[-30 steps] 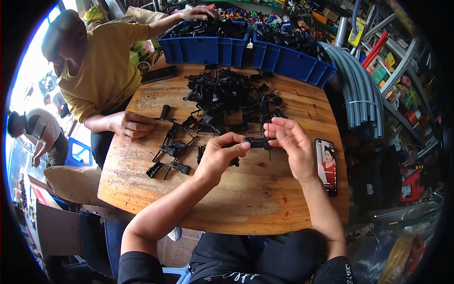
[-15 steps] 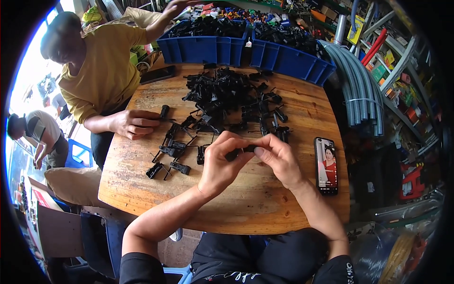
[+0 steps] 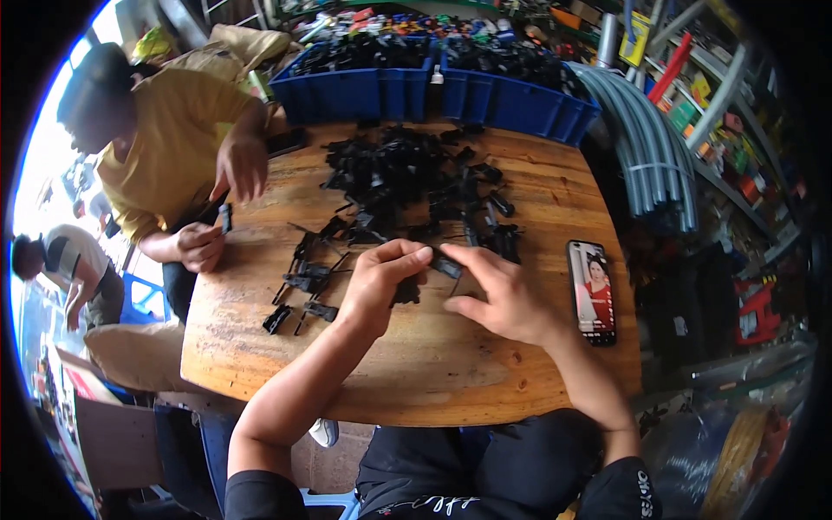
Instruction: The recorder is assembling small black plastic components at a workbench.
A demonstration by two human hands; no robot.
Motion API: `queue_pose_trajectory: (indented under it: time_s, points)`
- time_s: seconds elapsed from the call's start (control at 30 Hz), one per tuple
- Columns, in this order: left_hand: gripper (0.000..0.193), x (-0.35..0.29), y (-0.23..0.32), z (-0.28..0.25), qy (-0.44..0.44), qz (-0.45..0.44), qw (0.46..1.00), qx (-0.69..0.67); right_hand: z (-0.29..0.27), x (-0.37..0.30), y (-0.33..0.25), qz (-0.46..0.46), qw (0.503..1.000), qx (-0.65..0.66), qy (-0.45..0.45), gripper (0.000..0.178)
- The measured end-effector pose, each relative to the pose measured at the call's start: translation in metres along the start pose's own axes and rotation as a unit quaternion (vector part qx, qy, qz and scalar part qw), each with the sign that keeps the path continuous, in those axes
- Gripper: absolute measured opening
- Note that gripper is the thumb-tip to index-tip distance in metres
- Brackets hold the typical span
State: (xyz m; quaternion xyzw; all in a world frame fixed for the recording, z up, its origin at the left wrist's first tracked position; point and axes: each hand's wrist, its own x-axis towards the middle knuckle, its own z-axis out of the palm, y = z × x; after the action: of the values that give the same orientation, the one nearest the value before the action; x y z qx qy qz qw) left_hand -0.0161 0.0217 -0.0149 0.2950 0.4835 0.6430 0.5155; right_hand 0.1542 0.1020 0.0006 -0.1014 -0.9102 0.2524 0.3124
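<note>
I have a small black plastic part (image 3: 447,265) pinched between my left hand (image 3: 379,283) and right hand (image 3: 501,296), just above the wooden table (image 3: 451,381). With only fingertips gripping, I judge a slip could drop it into the black pile (image 3: 407,178) nearby, or knock the phone (image 3: 592,290)

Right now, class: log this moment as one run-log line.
left hand: pinching small black part | right hand: pinching same part | surface: round wooden table | nearby: pile of black parts, phone
</note>
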Motion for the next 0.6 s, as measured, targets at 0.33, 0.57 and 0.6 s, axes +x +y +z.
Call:
queue_pose_trajectory:
  time_s: [0.33, 0.57, 0.6]
  points:
    - [0.014, -0.012, -0.011, 0.015, -0.002, -0.029, 0.997, 0.077, 0.022, -0.006, 0.004, -0.021, 0.987, -0.151, 0.047, 0.035]
    - [0.015, -0.017, -0.009, 0.015, 0.034, 0.052, 0.985, 0.162, 0.032, 0.003, 0.003, -0.039, 0.991, -0.1, 0.083, 0.026]
    - [0.014, -0.014, -0.009, 0.011, 0.032, 0.036, 0.989, 0.142, 0.029, 0.004, 0.004, 0.0, 0.993, -0.105, 0.052, 0.026]
